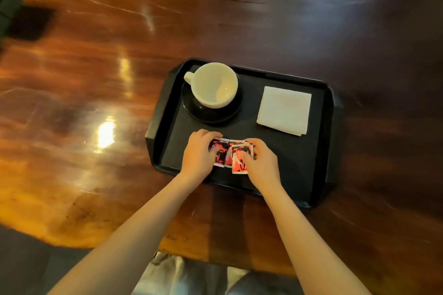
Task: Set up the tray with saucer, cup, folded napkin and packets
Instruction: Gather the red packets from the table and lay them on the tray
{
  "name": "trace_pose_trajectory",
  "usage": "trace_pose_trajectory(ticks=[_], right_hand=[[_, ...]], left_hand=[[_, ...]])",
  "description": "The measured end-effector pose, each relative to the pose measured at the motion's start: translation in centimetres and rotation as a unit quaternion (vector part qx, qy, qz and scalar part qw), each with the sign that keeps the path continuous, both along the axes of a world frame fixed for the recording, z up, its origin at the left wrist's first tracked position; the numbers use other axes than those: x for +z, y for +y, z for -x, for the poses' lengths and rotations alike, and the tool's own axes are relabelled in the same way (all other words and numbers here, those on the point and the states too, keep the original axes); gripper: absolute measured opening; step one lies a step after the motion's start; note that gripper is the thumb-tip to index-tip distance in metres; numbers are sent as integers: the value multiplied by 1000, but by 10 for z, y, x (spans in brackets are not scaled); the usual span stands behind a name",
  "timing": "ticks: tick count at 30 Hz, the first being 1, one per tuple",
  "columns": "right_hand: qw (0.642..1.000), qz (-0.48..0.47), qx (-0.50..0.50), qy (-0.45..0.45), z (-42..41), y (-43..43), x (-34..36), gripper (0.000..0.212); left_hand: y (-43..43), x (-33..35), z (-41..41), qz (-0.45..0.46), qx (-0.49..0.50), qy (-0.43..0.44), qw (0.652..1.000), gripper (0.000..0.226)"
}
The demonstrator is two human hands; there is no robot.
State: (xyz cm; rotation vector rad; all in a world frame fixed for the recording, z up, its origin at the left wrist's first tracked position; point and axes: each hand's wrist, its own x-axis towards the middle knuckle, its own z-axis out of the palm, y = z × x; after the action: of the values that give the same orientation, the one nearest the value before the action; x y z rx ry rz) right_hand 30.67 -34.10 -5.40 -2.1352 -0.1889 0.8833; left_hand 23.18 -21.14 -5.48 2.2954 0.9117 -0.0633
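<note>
Packets lie flat in a left-right row on the tray, both hands' fingers pressing them.

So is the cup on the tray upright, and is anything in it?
Upright and empty: the cup stands mouth-up on the saucer, its bare white inside visible to the bottom.

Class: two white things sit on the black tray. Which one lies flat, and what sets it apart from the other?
The folded napkin, a flat square at the tray's far right. The other, the cup, stands upright on the dark saucer at far left.
</note>
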Motion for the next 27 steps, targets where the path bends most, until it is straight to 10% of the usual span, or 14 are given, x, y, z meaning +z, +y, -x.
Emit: trace_pose_trajectory(ticks=[9, 16, 27], right_hand=[[987, 89, 8, -130, 14, 7, -2, 37], [978, 121, -3, -169, 20, 11, -2, 45], [960, 132, 9, -246, 11, -15, -10, 41]], left_hand=[[10, -3, 9, -31, -88, -28, 995, 35], [16, -7, 23, -106, -269, 14, 957, 83], [14, -8, 19, -114, -270, 14, 956, 67]])
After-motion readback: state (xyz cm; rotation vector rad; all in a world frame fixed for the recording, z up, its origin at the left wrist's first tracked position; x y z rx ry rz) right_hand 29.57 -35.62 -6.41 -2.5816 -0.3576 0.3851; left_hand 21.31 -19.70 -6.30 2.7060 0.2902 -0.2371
